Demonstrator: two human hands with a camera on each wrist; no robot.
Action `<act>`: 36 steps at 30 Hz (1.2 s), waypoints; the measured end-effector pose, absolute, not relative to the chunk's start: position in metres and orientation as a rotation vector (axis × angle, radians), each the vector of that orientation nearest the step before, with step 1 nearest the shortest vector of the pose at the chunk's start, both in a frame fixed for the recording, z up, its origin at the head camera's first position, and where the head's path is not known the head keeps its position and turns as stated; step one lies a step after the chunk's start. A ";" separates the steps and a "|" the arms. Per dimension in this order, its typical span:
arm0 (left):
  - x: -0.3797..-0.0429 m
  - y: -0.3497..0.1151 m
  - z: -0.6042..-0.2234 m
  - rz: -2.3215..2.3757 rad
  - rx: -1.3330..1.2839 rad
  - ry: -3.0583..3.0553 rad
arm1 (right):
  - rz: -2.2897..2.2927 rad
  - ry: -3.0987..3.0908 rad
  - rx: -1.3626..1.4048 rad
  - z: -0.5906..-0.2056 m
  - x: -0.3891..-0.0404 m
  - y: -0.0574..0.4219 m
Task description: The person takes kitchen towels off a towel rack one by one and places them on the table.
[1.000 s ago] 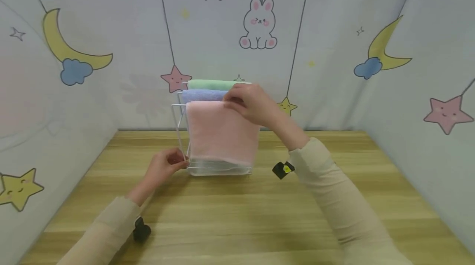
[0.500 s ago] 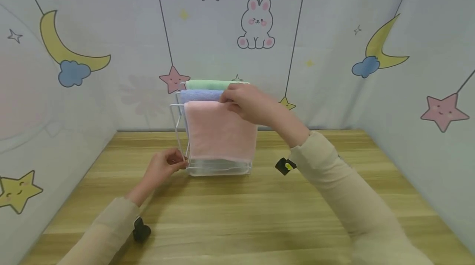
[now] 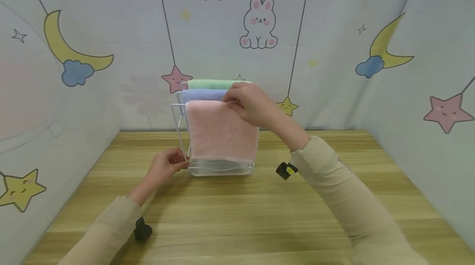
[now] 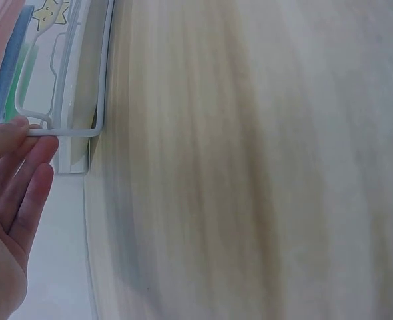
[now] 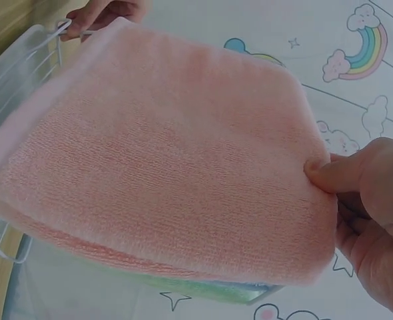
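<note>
A white wire rack [image 3: 175, 125] stands on the table, with a pink towel [image 3: 222, 133] draped over its front bar. Behind that hang a blue towel [image 3: 202, 95] and, at the back, a green towel [image 3: 213, 84]. My right hand [image 3: 254, 104] pinches the pink towel at its top fold; in the right wrist view the thumb [image 5: 326, 175] presses the near face while the other fingers go behind. Low at the rack's left side, my left hand [image 3: 167, 165] pinches the wire between thumb and fingers, as the left wrist view shows at the rack's corner [image 4: 63, 132].
A translucent tray [image 3: 219, 170] sits at the rack's base. The wood-grain table [image 3: 237, 219] spreads around it. Behind stands a printed cloth wall [image 3: 215, 30] with stars, moons and a rabbit. Black wrist devices show near the left sleeve [image 3: 115, 215] and the right sleeve [image 3: 319, 162].
The pink towel's lower edge has risen very slightly at its right side, and the right forearm has shifted a little. Both hands keep their grips; the head view sways slightly.
</note>
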State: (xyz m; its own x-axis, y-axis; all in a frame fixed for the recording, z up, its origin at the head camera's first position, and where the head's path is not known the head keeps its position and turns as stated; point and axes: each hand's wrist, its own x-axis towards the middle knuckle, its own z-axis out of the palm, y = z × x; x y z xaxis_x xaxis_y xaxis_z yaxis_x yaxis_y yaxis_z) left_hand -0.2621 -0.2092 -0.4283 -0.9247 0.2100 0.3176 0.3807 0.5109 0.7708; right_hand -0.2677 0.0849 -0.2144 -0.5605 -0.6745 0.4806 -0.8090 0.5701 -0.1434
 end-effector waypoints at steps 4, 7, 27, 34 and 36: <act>-0.262 -0.209 -0.429 -1.399 -0.492 -2.592 | 0.517 -2.407 1.226 -0.215 -0.269 0.086; -0.262 -0.210 -0.428 -1.399 -0.485 -2.601 | 0.529 -2.408 1.243 -0.213 -0.271 0.086; -0.264 -0.213 -0.430 -1.411 -0.549 -2.529 | 0.604 -2.347 1.211 -0.141 -0.269 0.097; -0.264 -0.213 -0.431 -1.405 -0.545 -2.521 | 0.565 -2.297 1.119 -0.110 -0.264 0.106; -0.264 -0.213 -0.430 -1.399 -0.544 -2.530 | 0.558 -2.266 1.101 -0.102 -0.261 0.110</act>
